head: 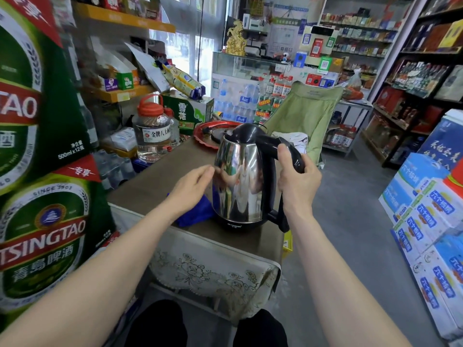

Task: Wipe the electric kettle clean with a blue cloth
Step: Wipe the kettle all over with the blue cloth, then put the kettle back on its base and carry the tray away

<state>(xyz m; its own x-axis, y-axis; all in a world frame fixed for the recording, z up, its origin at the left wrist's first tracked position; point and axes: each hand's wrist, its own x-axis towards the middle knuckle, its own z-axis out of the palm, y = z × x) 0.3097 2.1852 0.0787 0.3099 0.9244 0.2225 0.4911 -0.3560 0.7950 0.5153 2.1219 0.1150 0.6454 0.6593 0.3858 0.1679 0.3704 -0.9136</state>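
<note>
A steel electric kettle (238, 181) with a black lid, handle and base stands near the front of a small brown-topped table (160, 181). My right hand (295, 176) is shut on the kettle's black handle. My left hand (193, 186) hovers at the kettle's left side with fingers apart, fingertips close to the steel wall. A blue cloth (198, 212) lies crumpled on the table under my left hand, beside the kettle's base, partly hidden by my wrist.
A red tray (203, 136) and a clear jar with a red cap (151, 128) stand at the table's far end. Green beer cartons (42, 146) are stacked at the left. A green folding chair (305, 113) is behind the table. Blue-white boxes (426, 221) line the right aisle.
</note>
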